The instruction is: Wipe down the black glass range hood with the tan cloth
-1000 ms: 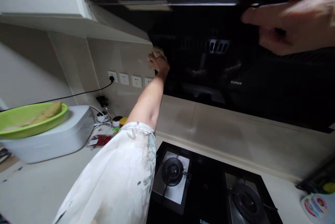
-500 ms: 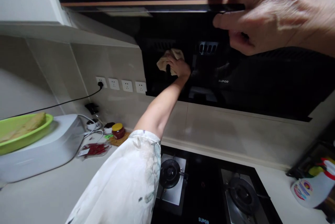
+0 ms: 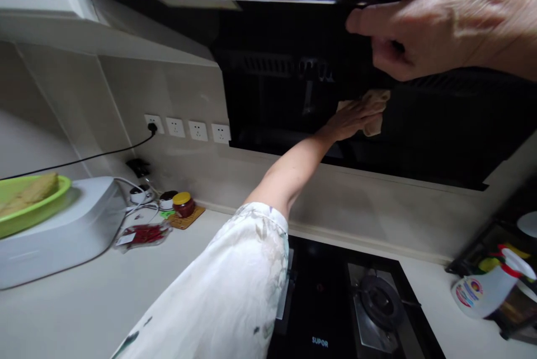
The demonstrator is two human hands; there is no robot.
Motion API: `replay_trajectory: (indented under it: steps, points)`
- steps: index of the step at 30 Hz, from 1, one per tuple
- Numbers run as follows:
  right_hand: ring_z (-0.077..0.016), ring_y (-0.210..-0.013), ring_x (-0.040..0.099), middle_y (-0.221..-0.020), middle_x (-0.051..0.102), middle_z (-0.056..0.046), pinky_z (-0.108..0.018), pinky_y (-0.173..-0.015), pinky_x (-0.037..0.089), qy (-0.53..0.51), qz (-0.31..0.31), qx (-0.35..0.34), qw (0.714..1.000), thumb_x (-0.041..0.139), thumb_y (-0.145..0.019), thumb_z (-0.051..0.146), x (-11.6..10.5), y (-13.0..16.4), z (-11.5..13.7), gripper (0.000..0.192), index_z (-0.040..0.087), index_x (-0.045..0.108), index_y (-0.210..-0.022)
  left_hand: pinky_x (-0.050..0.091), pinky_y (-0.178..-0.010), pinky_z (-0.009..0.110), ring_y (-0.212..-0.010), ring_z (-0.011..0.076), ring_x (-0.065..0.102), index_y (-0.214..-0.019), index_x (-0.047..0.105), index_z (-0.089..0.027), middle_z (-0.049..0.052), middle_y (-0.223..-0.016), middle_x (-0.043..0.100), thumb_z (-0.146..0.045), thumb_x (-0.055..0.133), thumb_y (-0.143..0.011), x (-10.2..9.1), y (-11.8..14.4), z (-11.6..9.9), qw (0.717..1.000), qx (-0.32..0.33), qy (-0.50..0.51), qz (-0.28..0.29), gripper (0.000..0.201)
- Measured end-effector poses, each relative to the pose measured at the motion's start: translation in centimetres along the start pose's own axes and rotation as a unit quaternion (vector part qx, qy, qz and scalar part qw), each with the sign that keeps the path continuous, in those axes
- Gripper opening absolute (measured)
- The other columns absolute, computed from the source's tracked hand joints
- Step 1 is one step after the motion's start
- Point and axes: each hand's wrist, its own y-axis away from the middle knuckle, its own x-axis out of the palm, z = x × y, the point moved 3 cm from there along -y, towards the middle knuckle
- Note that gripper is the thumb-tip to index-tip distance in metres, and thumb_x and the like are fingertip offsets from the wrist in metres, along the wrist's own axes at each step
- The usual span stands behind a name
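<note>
Against the far wall, above the gas hob (image 3: 377, 306), the left hand (image 3: 350, 119) presses a beige cloth (image 3: 373, 110) flat onto the glossy black face of the range hood (image 3: 440, 124), just right of its middle. The fingers lie spread over the cloth rather than curled about it, so it is pinned to the glass, not pinched. It looks soft, light and limp — bunched at its right edge — and would likely slide freely on so smooth a panel; holding it by a gathered fold under the palm seems the surest way to keep it from slipping out. Up at the top right, the right hand (image 3: 428, 18) is closed on the front edge of the hood's upper lip — thumb on top, fingers curled beneath. On the counter to the left stand a small red jar (image 3: 183, 204) and a white appliance (image 3: 59, 236) with a green bowl (image 3: 33, 211); a spray bottle (image 3: 489, 289) lies at the right.
</note>
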Motion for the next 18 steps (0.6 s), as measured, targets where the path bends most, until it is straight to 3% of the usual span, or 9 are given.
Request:
replay_trajectory:
  steps: [3,9,14,18]
  points:
    - [-0.0394,-0.143,0.048,-0.161,0.036,-0.013,-0.056,-0.115,0.04,-0.005,0.001,-0.016,1.0,-0.004,-0.097,0.038,0.1,-0.2,0.0,0.088,-0.001,0.072,-0.118,0.022,-0.145,0.042,-0.172,0.0168,0.027,-0.17,0.044,-0.028,-0.005,-0.183,0.028,-0.006,0.036,-0.106,-0.8,2.2,2.5,0.999,-0.03,-0.001,-0.019,0.068]
    - [-0.0403,-0.148,0.045,-0.16,0.036,-0.013,-0.057,-0.122,0.037,-0.008,-0.012,-0.038,0.999,0.008,-0.101,0.035,0.4,-0.5,-0.3,0.075,-0.001,0.071,-0.121,0.025,-0.144,0.05,-0.174,0.0239,0.019,-0.175,0.039,-0.02,0.005,-0.185,0.023,-0.002,0.034,-0.102,-1.6,7.7,7.4,0.98,-0.184,0.03,-0.068,0.075]
    - [-0.042,-0.147,0.042,-0.156,0.038,-0.013,-0.061,-0.123,0.04,-0.018,-0.02,-0.051,0.998,0.028,-0.102,0.029,0.6,-0.9,-0.5,0.054,0.0,0.071,-0.117,0.024,-0.143,0.052,-0.175,0.0303,0.014,-0.175,0.034,-0.007,0.019,-0.186,0.017,-0.003,0.032,-0.102,-1.9,13.8,10.7,0.926,-0.349,0.053,-0.134,0.073]
    - [-0.0407,-0.145,0.046,-0.156,0.04,-0.014,-0.059,-0.122,0.047,-0.02,-0.044,-0.063,0.997,0.043,-0.102,0.022,1.1,-0.8,-0.5,0.036,0.002,0.07,-0.115,0.028,-0.141,0.05,-0.17,0.0304,0.029,-0.165,0.047,-0.005,0.022,-0.178,0.036,-0.008,0.043,-0.104,-3.8,18.8,12.8,0.869,-0.441,0.104,-0.197,0.061]
